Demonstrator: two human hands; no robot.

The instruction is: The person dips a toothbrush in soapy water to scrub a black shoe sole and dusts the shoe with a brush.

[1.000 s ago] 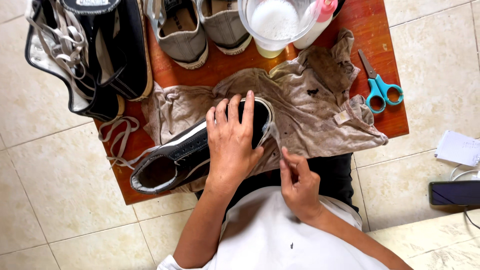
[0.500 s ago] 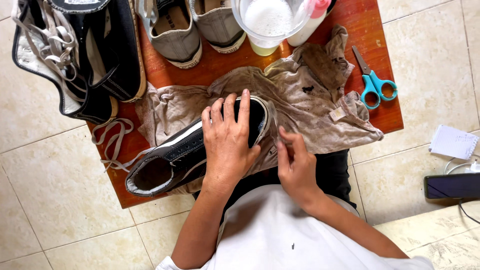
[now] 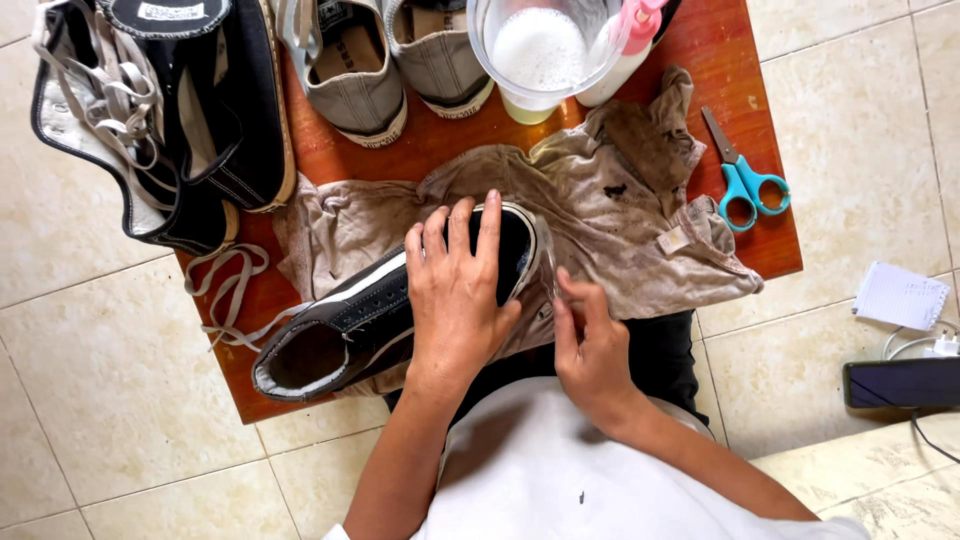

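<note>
I see the left hand pressed flat on the toe of a black sneaker, fingers spread, pinning rather than gripping. The sneaker lies on a stained beige cloth on the red bench, long axis diagonal: toe up-right, open heel down-left. Right hand sits just beside the toe, at its right edge, fingers pinched closed on something small and thin; can't tell what. Right is the nearer hand to the toe rim. Sneaker: black upper, white sole stripe, laces out. Loose laces lie left; blue scissors well apart on the right.
</note>
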